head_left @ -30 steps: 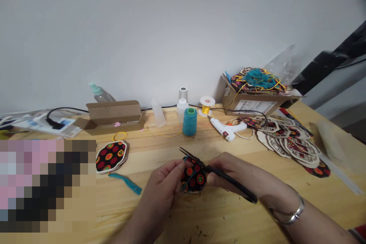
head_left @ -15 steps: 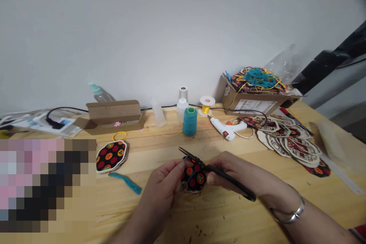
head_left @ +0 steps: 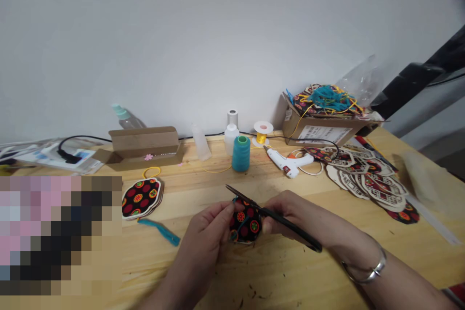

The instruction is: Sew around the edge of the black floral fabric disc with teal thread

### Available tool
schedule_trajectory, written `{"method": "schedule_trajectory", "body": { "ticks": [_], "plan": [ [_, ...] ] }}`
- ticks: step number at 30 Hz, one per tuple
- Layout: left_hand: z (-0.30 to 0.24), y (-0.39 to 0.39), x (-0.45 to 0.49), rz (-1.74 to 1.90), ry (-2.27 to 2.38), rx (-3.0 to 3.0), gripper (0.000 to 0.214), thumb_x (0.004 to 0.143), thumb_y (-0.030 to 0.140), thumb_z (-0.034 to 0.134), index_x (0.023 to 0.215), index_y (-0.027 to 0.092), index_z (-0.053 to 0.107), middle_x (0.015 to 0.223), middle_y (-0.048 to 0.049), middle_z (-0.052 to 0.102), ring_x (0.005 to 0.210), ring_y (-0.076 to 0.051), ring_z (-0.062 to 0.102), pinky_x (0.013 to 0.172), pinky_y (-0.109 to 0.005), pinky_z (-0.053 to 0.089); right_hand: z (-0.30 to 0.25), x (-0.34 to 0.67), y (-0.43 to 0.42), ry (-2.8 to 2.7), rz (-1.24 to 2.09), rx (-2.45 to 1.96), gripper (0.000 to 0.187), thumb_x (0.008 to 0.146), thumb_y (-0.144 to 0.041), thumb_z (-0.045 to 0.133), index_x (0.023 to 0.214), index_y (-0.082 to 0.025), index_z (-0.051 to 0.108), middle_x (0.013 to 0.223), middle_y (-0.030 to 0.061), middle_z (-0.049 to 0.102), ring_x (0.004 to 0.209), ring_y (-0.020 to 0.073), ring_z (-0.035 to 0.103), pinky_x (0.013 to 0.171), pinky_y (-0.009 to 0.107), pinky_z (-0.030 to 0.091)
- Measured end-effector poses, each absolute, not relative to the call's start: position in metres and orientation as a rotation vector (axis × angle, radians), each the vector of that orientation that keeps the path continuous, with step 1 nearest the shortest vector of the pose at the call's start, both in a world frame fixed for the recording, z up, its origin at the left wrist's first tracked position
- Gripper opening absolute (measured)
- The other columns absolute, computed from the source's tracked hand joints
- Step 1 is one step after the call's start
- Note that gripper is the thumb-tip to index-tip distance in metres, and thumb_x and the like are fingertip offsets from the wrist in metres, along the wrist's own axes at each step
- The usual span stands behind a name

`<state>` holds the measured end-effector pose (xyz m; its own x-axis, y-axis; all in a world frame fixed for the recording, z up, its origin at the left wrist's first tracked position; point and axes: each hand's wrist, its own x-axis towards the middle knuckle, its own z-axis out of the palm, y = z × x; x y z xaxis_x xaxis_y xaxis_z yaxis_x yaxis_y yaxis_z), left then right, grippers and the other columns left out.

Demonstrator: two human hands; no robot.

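Observation:
My left hand [head_left: 210,230] pinches the left edge of a black fabric-covered piece [head_left: 246,226] with red and orange round flowers. A strand of teal thread [head_left: 242,225] lies across its face. In my right hand [head_left: 286,210] is a pair of black scissors [head_left: 286,225], with the blades pointing up and left over the top of the piece. The blades look nearly closed. The right fingertips also come close to the piece's right edge; whether they grip it I cannot tell. A teal tassel [head_left: 162,231] lies to the left of my left hand.
Behind my hands stand a teal thread cone [head_left: 241,154], a white glue gun [head_left: 289,160] and a yellow cord spool [head_left: 263,133]. Patterned pieces are stacked at left [head_left: 143,198] and heaped at right [head_left: 381,184]. A full cardboard box [head_left: 317,131] sits at the back right.
The scissors have shifted very slightly, their tip up and left and their blades looking closer together. Both hands stay in nearly the same place.

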<state>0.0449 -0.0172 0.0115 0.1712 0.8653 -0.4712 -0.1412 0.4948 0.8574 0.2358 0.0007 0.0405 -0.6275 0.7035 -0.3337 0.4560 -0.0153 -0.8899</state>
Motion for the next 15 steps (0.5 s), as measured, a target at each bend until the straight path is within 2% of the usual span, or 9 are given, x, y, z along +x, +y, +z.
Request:
{"method": "schedule_trajectory", "body": {
  "ticks": [4, 7, 12, 15],
  "plan": [
    [0.009, -0.016, 0.043, 0.893, 1.134, 0.669, 0.026, 0.077, 0.04, 0.058, 0.081, 0.016, 0.066, 0.035, 0.0114, 0.027, 0.035, -0.004, 0.014, 0.035, -0.018, 0.009, 0.039, 0.235, -0.002, -2.094, 1.653, -1.241, 0.04, 0.074, -0.053, 0.056, 0.065, -0.014, 0.053, 0.057, -0.0054, 0.029, 0.051, 0.0062, 0.024, 0.044, 0.02, 0.019],
    [0.009, -0.015, 0.042, 0.945, 1.161, 0.601, 0.026, 0.076, 0.04, 0.059, 0.084, 0.016, 0.064, 0.035, 0.0123, 0.027, 0.034, -0.003, 0.013, 0.034, -0.017, 0.01, 0.047, 0.237, -0.006, -2.291, 1.506, -1.168, 0.034, 0.068, -0.049, 0.063, 0.07, -0.015, 0.058, 0.057, -0.0062, 0.036, 0.051, 0.0061, 0.029, 0.045, 0.02, 0.021],
    [0.01, -0.012, 0.042, 1.015, 1.152, 0.543, 0.025, 0.075, 0.038, 0.061, 0.085, 0.016, 0.062, 0.036, 0.0128, 0.026, 0.034, -0.003, 0.015, 0.033, -0.016, 0.013, 0.054, 0.255, -0.018, -2.515, 0.925, -1.537, 0.033, 0.065, -0.049, 0.066, 0.065, -0.018, 0.059, 0.062, -0.0006, 0.055, 0.055, 0.0108, 0.041, 0.049, 0.023, 0.024],
    [0.009, -0.012, 0.041, 1.027, 1.125, 0.526, 0.024, 0.075, 0.038, 0.061, 0.086, 0.016, 0.062, 0.037, 0.0129, 0.026, 0.034, -0.003, 0.015, 0.033, -0.016, 0.013, 0.045, 0.277, -0.025, -2.54, 0.614, -1.805, 0.017, 0.071, -0.037, 0.061, 0.071, -0.02, 0.058, 0.07, 0.0022, 0.06, 0.062, 0.0148, 0.049, 0.053, 0.025, 0.026]
  ]
}}
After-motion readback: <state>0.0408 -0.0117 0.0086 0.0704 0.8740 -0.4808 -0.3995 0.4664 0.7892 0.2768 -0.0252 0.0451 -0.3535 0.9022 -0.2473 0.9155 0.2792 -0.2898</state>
